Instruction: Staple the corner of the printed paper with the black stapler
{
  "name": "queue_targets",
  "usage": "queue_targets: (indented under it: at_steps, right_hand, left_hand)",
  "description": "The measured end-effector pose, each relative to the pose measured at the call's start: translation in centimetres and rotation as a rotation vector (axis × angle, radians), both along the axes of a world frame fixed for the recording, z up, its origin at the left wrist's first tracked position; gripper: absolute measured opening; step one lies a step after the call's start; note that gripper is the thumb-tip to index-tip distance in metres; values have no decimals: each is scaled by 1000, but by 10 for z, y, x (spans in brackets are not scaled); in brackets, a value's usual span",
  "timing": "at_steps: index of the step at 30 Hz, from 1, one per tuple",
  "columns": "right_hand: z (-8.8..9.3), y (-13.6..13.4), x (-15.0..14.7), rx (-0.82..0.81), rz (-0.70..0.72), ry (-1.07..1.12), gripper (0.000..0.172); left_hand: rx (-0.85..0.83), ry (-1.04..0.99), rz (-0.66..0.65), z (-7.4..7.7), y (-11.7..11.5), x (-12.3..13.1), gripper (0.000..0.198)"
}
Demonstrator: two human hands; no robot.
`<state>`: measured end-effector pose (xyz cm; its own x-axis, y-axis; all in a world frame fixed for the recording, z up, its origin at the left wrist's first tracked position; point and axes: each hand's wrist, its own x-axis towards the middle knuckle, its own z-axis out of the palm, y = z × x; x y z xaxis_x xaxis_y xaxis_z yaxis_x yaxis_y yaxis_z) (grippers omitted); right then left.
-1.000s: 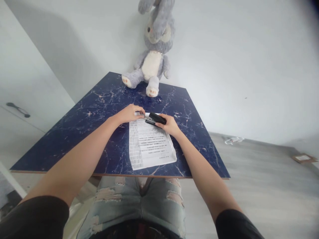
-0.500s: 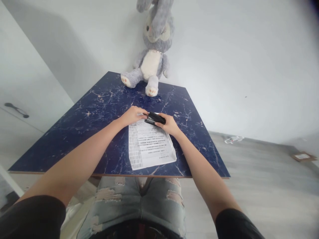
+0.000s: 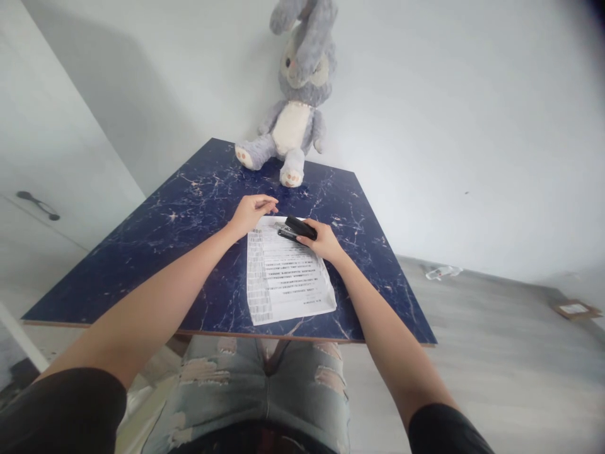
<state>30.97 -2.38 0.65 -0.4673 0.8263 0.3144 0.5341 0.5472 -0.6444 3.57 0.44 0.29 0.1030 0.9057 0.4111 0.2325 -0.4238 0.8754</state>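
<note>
My right hand (image 3: pixel 325 243) is wrapped round the rear of a black stapler (image 3: pixel 300 227), held over the upper part of a printed paper sheet (image 3: pixel 295 277). The stapler's front end points left, with a gap between its upper arm and its base. Just past the paper's upper left corner is my left hand (image 3: pixel 255 213), apart from the stapler. Its fingers and thumb are drawn together in a pinch; whatever they hold, if anything, is too small to make out. The sheet lies on a dark blue marbled table (image 3: pixel 203 208), print facing up.
A grey plush rabbit (image 3: pixel 290 126) sits at the table's far edge against the wall. To the left stands a white cabinet with a dark handle (image 3: pixel 38 205). A clear plastic item (image 3: pixel 443 272) and a brown box (image 3: pixel 575 309) lie on the floor at right.
My left hand has drawn back from the stapler's front end, up and to the left. The stapler stays in my right hand, its arm and base a little further apart. The view has shifted slightly.
</note>
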Motion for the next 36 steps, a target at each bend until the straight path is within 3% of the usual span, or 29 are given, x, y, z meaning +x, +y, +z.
queue_targets:
  at_steps: [10,18,36]
  right_hand:
    - [-1,1,0,5,11,6,37]
    - [-3,2,1,7,4,24,36]
    - [-1,0,0,0,3,8,35]
  left_hand:
    - [76,180,53,7,-7,3,37]
    - [78,205,-18,5,-6,3,28]
    - [106,221,-21,1,-6,4,19]
